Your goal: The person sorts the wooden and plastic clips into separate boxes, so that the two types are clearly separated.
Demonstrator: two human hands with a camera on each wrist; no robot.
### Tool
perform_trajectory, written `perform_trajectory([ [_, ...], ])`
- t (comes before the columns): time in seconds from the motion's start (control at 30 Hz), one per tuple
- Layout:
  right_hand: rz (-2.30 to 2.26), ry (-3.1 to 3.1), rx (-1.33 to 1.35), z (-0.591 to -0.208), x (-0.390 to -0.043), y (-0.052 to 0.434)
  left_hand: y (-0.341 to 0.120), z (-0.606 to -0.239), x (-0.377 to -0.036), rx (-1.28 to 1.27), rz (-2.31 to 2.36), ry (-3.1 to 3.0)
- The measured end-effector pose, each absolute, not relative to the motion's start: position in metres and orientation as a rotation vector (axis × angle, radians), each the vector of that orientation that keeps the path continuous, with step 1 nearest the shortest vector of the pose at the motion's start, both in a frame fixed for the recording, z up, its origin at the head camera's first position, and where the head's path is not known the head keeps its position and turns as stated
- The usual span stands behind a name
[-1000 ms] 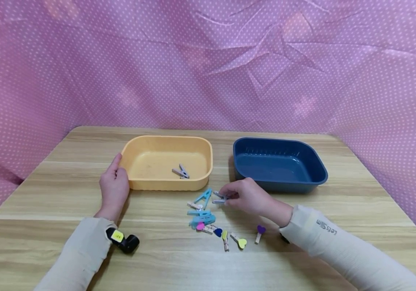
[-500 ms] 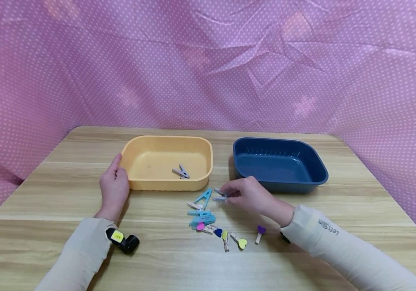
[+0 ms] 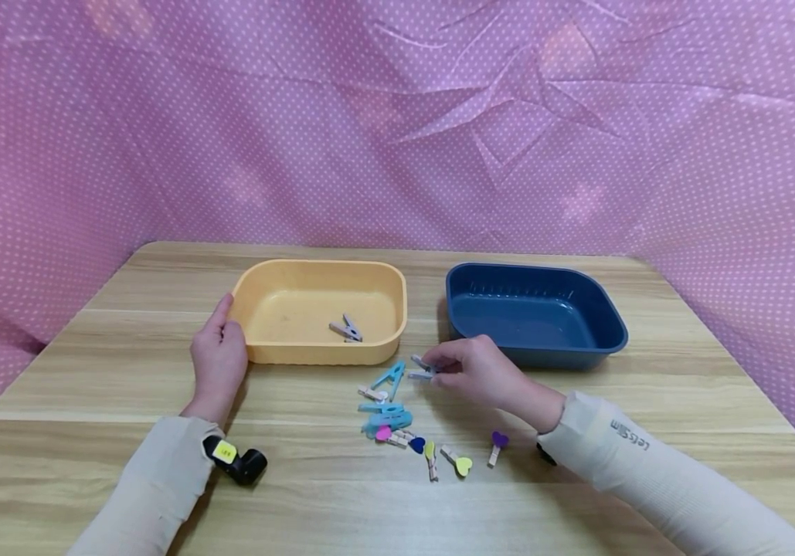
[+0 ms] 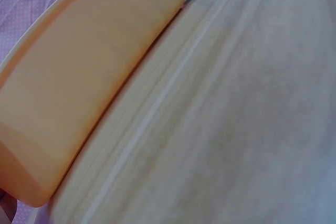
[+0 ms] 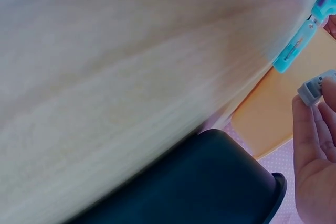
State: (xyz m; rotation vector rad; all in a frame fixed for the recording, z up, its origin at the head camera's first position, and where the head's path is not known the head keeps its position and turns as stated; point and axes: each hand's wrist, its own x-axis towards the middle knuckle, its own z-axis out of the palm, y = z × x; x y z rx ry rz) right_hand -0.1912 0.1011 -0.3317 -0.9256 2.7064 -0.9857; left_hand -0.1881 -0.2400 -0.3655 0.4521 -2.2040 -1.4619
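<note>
My right hand [image 3: 480,372] pinches a grey clothespin [image 3: 421,375] between thumb and fingers, just right of a loose row of pins on the table. In the right wrist view the grey clothespin [image 5: 311,91] shows at the fingertips. My left hand [image 3: 219,359] rests against the outer left wall of the yellow basin [image 3: 321,354], its index finger straight along the side. Another grey clothespin [image 3: 346,330] lies inside that basin near the front wall. Beside the held pin are blue clothespins [image 3: 390,377] and small wooden pegs with coloured hearts [image 3: 463,466].
A dark blue basin [image 3: 543,357] stands to the right of the yellow one, behind my right hand. A purple heart peg [image 3: 498,440] lies apart, near my right sleeve. Pink dotted cloth [image 3: 397,139] hangs behind the wooden table [image 3: 327,494].
My right hand has shifted slightly up and to the right in the head view with the grey clothespin. The left hand and both basins have stayed in place.
</note>
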Motion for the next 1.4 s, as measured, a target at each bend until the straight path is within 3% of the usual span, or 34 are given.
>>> perform_trajectory([
  [0.93,-1.116,2.741,-0.891,-0.3271,-0.1937,0.1030,-0.2416,-0.3652,-0.1902,0.444,-1.496,-2.195],
  [1.4,-1.250,2.695,-0.714,-0.3235,-0.1932,0.1013,-0.2419,-0.3661,-0.1892,0.423,-1.472,-2.179],
])
